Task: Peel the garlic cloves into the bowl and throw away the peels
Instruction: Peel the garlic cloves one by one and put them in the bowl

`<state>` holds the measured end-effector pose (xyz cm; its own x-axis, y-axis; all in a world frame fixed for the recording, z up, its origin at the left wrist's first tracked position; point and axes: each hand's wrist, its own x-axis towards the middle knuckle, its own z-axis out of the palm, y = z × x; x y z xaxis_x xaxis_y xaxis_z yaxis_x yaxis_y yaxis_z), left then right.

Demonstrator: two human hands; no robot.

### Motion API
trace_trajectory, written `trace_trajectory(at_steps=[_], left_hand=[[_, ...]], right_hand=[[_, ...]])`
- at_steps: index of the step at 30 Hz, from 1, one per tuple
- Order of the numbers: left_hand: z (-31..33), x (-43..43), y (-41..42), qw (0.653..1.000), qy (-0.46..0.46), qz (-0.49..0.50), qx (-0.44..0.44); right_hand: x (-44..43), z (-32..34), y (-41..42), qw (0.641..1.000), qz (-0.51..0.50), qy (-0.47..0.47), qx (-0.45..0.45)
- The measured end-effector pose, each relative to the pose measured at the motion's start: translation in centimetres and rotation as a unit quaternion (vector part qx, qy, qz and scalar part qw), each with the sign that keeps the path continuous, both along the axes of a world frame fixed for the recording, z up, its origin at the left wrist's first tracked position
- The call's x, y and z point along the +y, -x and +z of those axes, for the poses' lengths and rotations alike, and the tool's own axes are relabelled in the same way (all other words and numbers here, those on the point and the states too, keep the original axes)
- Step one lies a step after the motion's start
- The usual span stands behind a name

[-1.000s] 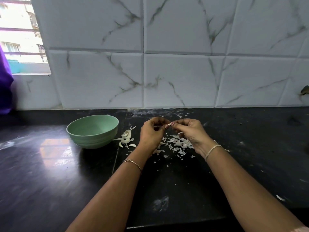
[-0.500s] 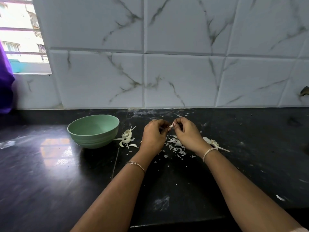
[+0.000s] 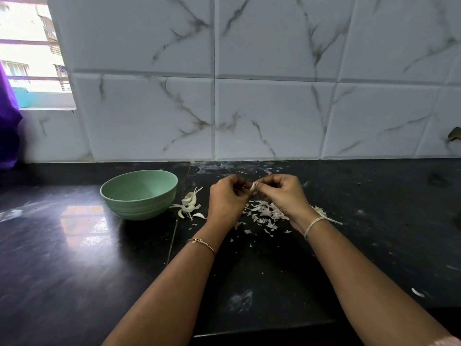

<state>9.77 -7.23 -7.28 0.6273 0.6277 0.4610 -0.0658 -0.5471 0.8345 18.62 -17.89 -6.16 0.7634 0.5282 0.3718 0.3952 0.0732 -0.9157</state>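
**A:** Where was the clove?

**B:** On my feed, 1 garlic clove [image 3: 253, 186] sat pinched between both hands, held above the back part of the counter. The left hand [image 3: 225, 202] curled its fingers round the lower end. The right hand [image 3: 282, 194] nipped the upper end with thumb and fingertips. The 2 hands met at the clove.

**A:** Which way did it lie?

**B:** Its long axis slanted, upper end toward the right hand and lower end toward the left. It was too small for me to tell which end was the tip.

**A:** And around it?

**B:** Torn white peels [image 3: 264, 213] lay scattered right under the hands. A small heap of garlic pieces [image 3: 189, 204] lay left of them, just beside a green bowl [image 3: 139, 208] that stood upright. I could not see its bottom.

**A:** The surface and the room?

**B:** A glossy black countertop [image 3: 74, 258], dusted with pale smears, ran back to a white marble-veined tiled wall [image 3: 269, 116]. A bright window [image 3: 27, 53] opened at far left, with purple cloth [image 3: 8, 136] at its edge.
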Motion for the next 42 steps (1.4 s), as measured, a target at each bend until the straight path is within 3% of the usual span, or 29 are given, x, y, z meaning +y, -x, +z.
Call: trace_trajectory(at_steps=[18,42], left_hand=[[0.03,0.22,0.03,0.998,0.058,-0.027,-0.013],[-0.59,0.65,-0.36,0.999,0.022,-0.026,-0.003]], right_hand=[[-0.4,0.39,0.53,0.992,0.024,-0.037,0.116],[-0.43,0.47,0.78,0.995,0.013,-0.028,0.09]])
